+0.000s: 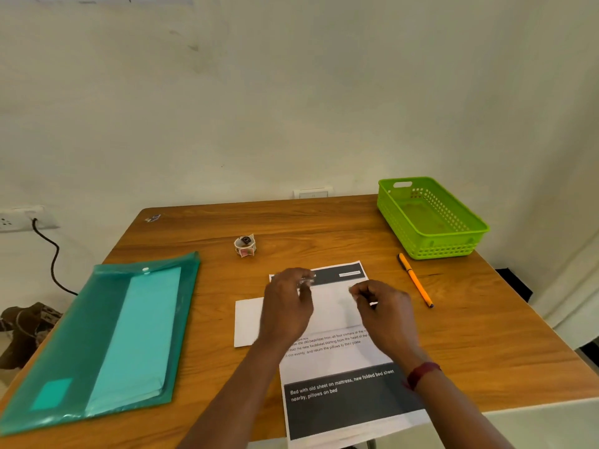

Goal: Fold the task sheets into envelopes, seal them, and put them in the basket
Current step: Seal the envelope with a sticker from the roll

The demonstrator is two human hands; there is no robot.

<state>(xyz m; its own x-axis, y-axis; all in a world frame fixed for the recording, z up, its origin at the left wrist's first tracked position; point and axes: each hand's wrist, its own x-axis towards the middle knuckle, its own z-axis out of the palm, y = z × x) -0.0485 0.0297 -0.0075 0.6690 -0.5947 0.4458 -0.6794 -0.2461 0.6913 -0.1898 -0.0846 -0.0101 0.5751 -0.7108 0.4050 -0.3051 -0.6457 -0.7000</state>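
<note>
A printed task sheet [337, 361] lies on the table in front of me, its near end hanging over the front edge. Across its upper half lies a white envelope [249, 320]. My left hand [285, 306] hovers over the envelope and pinches a small pale sticker-like piece [306, 281], which is blurred, at its fingertips. My right hand [385, 312] is just to the right, fingers curled toward the thumb. Whether it holds anything is not visible. The green basket [466, 244] stands at the far right corner with nothing in it.
A sticker roll [245, 245] sits beyond the sheet. An orange pen [415, 280] lies between sheet and basket. A teal plastic folder [107, 338] with sheets inside covers the table's left side. The wall runs right behind the table.
</note>
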